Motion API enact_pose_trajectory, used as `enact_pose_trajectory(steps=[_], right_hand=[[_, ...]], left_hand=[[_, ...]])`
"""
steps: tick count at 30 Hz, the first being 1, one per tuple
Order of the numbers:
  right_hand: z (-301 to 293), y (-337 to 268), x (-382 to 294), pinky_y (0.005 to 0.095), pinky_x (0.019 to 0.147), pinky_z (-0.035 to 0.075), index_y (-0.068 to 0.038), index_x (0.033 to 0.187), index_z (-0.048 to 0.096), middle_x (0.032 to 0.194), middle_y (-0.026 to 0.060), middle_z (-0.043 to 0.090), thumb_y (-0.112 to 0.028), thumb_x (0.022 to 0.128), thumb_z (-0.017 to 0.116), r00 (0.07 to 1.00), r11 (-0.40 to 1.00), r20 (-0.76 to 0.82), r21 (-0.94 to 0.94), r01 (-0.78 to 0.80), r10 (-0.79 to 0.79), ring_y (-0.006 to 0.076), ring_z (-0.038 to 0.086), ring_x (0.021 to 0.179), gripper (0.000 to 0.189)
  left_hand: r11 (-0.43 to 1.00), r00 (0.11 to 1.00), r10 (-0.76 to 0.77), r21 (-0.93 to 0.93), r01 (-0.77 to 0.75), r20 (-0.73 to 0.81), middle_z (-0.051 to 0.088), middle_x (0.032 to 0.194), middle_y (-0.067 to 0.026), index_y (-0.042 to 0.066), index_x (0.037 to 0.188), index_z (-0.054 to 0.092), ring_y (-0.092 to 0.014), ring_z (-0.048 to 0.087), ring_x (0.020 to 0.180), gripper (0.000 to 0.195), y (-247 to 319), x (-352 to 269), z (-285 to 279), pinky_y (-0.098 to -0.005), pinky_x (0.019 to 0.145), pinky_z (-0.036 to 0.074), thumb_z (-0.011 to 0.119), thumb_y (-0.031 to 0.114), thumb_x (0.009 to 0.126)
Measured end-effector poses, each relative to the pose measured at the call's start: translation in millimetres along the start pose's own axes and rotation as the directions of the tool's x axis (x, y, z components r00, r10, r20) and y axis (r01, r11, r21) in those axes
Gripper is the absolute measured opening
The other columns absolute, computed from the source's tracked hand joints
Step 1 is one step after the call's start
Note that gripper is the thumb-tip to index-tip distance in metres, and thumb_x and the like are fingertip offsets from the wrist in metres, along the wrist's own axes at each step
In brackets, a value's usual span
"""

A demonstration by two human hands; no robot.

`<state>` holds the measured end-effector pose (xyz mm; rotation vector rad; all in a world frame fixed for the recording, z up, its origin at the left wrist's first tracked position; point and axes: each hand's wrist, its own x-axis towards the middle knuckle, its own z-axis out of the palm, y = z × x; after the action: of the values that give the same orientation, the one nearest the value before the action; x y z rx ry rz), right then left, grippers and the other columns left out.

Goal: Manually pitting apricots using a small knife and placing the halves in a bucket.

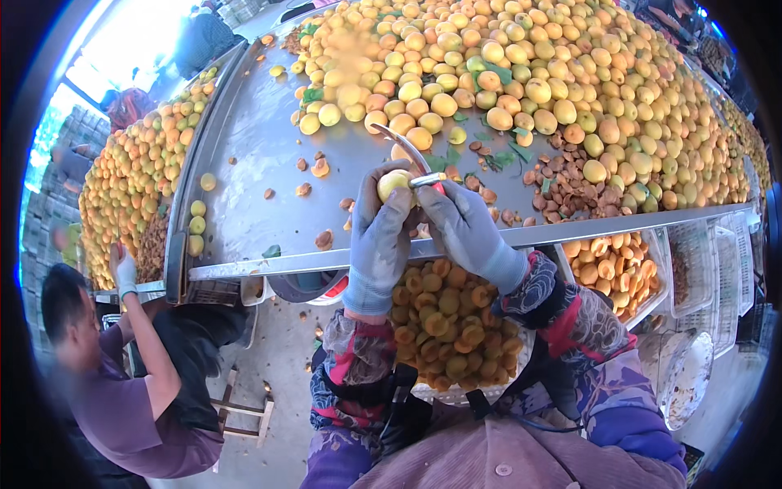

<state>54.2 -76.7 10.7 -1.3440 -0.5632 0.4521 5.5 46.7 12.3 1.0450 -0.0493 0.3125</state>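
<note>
Both of my hands wear grey-coated knit gloves and meet above the table's front edge. My left hand grips a pale yellow apricot between thumb and fingers. My right hand is closed around the red handle of a curved-bladed tool, its tip pointing up and left, past the fruit. A short metal piece on the tool is against or very near the apricot's right side; the exact contact is hidden by my fingers. Below my hands, a white plastic crate holds many split apricot halves.
A large heap of whole apricots covers the back and right of the metal table. Brown pits lie piled near its edge. At right are a crate of halves and a white bucket. A co-worker sits at left.
</note>
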Motion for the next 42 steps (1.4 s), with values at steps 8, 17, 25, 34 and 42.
enact_pose_trajectory(steps=[8,17,25,34,42], right_hand=[[-18.8,14.5,8.0,0.0331,0.053,0.048,-0.003,0.093,0.052,0.075,0.0112,0.060,-0.033,0.094,0.053,0.979,0.832,-0.045,-0.535,0.146,-0.201,0.0244,0.062,0.061,0.030],[-35.8,2.8,9.1,0.0320,0.053,0.043,-0.002,0.092,0.054,0.067,0.0098,0.054,-0.035,0.094,0.052,0.964,0.914,-0.080,-0.346,0.210,-0.252,0.0194,0.056,0.057,0.034],[-26.9,-18.0,-12.1,0.0275,0.057,0.041,0.001,0.098,0.055,0.067,0.0060,0.051,-0.034,0.097,0.047,0.987,0.921,0.111,-0.360,0.148,-0.115,0.0118,0.047,0.061,0.036],[-26.0,-13.9,-14.1,0.0270,0.056,0.040,0.002,0.102,0.054,0.068,0.0041,0.052,-0.033,0.098,0.047,0.989,0.948,0.126,-0.300,0.108,-0.073,0.0106,0.046,0.061,0.035],[-17.5,-12.3,-17.2,0.0277,0.059,0.043,0.003,0.111,0.054,0.073,0.0059,0.059,-0.030,0.097,0.048,0.984,0.923,0.106,-0.345,0.171,-0.142,0.0124,0.051,0.063,0.036]], left_hand=[[0.961,0.998,0.023,0.278,-0.006,-0.058,0.054,0.096,-0.0015,0.003,0.116,0.047,-0.005,0.051,0.076,0.028,-7.6,6.8,-1.9,-0.0172,0.062,0.042,0.053,0.018,0.093],[0.997,0.999,0.009,-0.082,-0.012,-0.038,0.055,0.109,-0.0083,-0.002,0.127,0.043,-0.013,0.056,0.093,0.041,-1.4,10.5,-8.1,-0.0251,0.081,0.048,0.056,0.007,0.090],[0.987,0.996,0.048,-0.158,-0.037,0.071,0.056,0.112,-0.0103,-0.004,0.130,0.040,-0.016,0.056,0.099,0.047,3.3,8.1,-13.9,-0.0280,0.085,0.046,0.058,0.010,0.089],[0.993,0.994,0.049,-0.114,-0.037,0.100,0.056,0.114,-0.0113,-0.006,0.131,0.040,-0.019,0.056,0.104,0.049,3.9,7.6,-14.3,-0.0326,0.091,0.045,0.058,0.010,0.089],[0.996,0.994,0.042,-0.079,-0.034,0.098,0.055,0.115,-0.0112,-0.007,0.132,0.038,-0.019,0.055,0.106,0.051,2.9,3.1,-15.6,-0.0319,0.092,0.045,0.059,0.010,0.088]])
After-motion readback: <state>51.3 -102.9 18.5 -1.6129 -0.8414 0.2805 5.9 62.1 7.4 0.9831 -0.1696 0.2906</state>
